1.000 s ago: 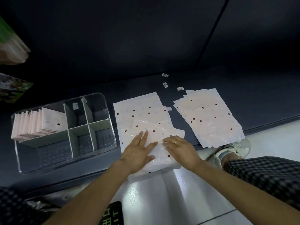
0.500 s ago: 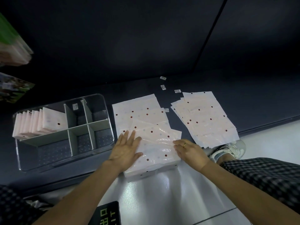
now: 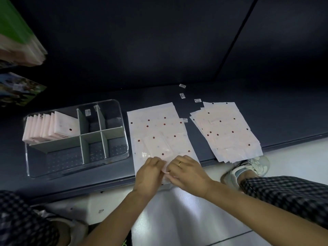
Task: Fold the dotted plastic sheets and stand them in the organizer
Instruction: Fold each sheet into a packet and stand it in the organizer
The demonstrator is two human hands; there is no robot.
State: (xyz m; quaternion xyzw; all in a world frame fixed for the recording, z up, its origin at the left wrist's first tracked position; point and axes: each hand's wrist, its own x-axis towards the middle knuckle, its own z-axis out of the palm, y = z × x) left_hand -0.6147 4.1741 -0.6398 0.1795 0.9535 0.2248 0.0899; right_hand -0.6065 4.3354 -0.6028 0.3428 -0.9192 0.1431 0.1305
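Pale pink plastic with dark red dots: the sheet (image 3: 160, 148) lies folded on a flat pile (image 3: 156, 125) just beyond both hands. The left hand (image 3: 149, 174) and right hand (image 3: 188, 173) meet at its near edge, fingers curled and seemingly pinching that edge, though the grip itself is hidden. A ring (image 3: 179, 163) shows on the right hand. Left of the left hand stands the clear organizer (image 3: 122, 121), with folded sheets (image 3: 51, 128) upright in its far left compartment. Right of the right hand lies a second fanned stack (image 3: 229, 132) on the dark shelf (image 3: 71, 183).
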